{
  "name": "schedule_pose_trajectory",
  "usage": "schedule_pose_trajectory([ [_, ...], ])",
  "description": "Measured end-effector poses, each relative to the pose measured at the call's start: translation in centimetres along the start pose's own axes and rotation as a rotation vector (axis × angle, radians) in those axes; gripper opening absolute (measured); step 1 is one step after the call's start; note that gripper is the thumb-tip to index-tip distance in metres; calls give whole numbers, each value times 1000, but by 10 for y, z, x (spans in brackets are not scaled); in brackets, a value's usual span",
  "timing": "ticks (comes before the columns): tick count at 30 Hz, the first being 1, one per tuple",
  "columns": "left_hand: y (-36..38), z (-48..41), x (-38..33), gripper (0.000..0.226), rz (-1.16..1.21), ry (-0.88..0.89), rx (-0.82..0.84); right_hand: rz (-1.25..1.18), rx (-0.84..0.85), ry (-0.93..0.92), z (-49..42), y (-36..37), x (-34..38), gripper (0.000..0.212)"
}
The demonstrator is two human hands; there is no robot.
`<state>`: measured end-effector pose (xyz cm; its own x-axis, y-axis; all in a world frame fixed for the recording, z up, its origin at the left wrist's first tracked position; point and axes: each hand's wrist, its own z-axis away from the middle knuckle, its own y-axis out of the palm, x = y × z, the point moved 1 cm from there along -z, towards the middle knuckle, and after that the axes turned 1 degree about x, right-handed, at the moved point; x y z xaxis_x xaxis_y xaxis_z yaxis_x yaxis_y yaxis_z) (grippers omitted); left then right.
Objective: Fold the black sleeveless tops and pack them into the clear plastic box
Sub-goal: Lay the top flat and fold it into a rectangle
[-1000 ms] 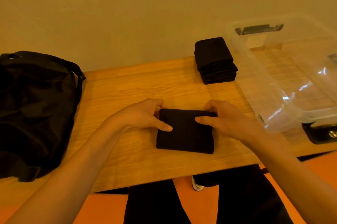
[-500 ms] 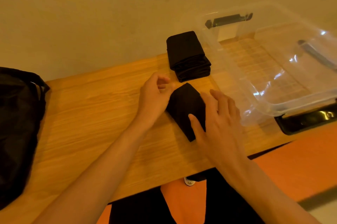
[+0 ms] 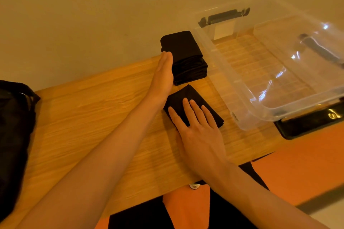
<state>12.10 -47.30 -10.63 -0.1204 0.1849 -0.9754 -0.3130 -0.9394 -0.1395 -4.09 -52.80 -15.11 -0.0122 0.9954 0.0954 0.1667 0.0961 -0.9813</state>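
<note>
Right hand (image 3: pixel 199 132) lies flat, fingers spread, pressing the folded top (image 3: pixel 189 93) onto the table (image 3: pixel 93 117) beside the empty box (image 3: pixel 219 65). Left hand (image 3: pixel 163 74), fingers straight and together, braces the stack (image 3: pixel 186 57). Press evenly and align edges when stacking.

Bathed in dim, warm orange light from overhead, tinting everything amber. Glints white at several spots on the clear plastic box (image 3: pixel 219 72). Casts only soft, faint shadows onto the table (image 3: pixel 83 117). Bends straight lines near the borders; smears the black bag (image 3: pixel 13 135) at the left edge.
</note>
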Motion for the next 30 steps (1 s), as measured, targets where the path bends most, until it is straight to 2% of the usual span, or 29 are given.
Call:
schedule_pose_trajectory([
  [3,3,4,-6,74,15,13,-28,2,-10,38,-1,-1,-5,71],
  [5,0,-3,-5,53,-8,49,-95,-1,-19,64,-2,-2,-9,74],
  [7,-1,-8,-8,42,-27,45,-154,-3,-28,86,-3,-2,-12,76],
  [12,-12,-28,-18,37,-31,-86,-318,7,-56,135,-2,-3,-18,72],
  [15,-13,-33,-24,22,3,-134,-286,11,-72,151,-5,-2,-22,71],
  [21,-11,-33,-29,33,101,-155,-238,32,-50,156,-14,0,-24,73],
  [25,-11,-29,-29,21,219,-233,-160,43,-20,150,-16,1,-24,75],
  [30,-9,-33,-34,20,73,-241,-122,45,-40,161,-17,3,-23,74],
])
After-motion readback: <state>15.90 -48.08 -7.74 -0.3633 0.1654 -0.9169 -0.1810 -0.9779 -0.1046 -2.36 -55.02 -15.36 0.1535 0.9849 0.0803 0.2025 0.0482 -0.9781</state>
